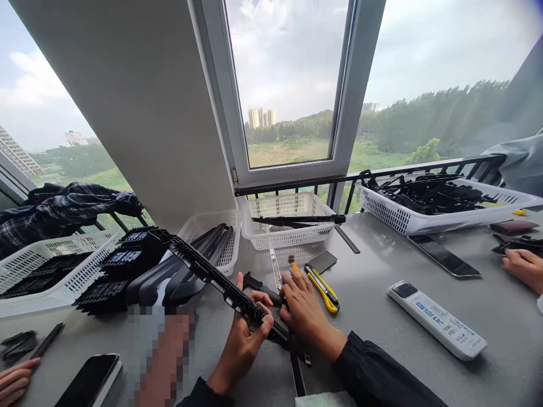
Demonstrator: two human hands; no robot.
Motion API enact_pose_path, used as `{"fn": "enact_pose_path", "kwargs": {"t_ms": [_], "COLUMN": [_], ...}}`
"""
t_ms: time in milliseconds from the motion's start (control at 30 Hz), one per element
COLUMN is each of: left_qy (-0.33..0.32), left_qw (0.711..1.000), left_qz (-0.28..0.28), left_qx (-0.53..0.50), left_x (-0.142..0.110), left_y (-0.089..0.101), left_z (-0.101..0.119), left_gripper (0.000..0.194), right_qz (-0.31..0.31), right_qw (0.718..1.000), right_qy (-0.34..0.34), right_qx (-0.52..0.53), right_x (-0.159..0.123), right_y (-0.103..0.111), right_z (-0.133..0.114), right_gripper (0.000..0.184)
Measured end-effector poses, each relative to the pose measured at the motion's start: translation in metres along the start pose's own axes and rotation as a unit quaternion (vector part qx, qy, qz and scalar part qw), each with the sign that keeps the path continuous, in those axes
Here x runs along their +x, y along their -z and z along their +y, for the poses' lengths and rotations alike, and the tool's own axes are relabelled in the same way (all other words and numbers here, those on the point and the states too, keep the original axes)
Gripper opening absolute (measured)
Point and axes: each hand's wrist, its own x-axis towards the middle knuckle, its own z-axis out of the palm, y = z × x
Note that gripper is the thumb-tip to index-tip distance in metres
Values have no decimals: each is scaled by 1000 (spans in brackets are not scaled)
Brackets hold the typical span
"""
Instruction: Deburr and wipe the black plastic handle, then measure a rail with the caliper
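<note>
My left hand (244, 342) is closed round the lower end of a long black plastic trim strip (207, 271), which slants up to the left with ribs and clips along it. Just right of it, my right hand (307, 311) has its fingers bent over a short, dark handle-shaped piece (265, 290); its thumb is hidden. The near end of the strip passes by the right palm. Beyond the right fingers lie a yellow utility knife (324, 291), a small grey block (322, 262) and a metal ruler-like strip (275, 263).
White baskets (292, 240) stand along the window, one at right (403, 217) heaped with black parts. Black ribbed parts (114, 271) are stacked at left. A remote control (436, 319) and phones (87, 381) lie on the table. Other people's hands show at left (17, 379) and right (524, 268).
</note>
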Motion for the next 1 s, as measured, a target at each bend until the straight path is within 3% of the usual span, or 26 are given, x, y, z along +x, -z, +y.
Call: {"fn": "enact_pose_path", "kwargs": {"t_ms": [100, 267, 400, 600, 833, 933, 1000], "left_qy": [42, 88, 90, 99, 109, 79, 53], "left_qw": [996, 988, 978, 967, 970, 978, 979], "left_qz": [-34, -35, -40, -55, -22, 9, 46], "left_qx": [-69, -124, -184, -230, -217, -194, -191], "left_x": [1, 9, 12, 9, 11, 14, 16], "left_y": [-4, -3, -1, -3, -1, 2, 4], "left_z": [4, -3, -7, -4, 0, 5, 9], "left_gripper": [109, 118, 122, 117, 89, 78, 83], "right_qz": [39, 54, 103, 143, 17, 4, -2], "right_qw": [999, 989, 963, 935, 832, 817, 820], "right_qy": [2, 19, -35, -93, -152, -153, -149], "right_qx": [27, 137, 248, 310, 534, 556, 553], "right_x": [-4, -4, 0, 1, -11, -13, -13], "right_y": [-6, -6, 0, 19, 39, 42, 44], "right_z": [9, 23, 24, 19, 18, 21, 22], "right_gripper": [23, 3, 20, 36, 43, 40, 39]}}
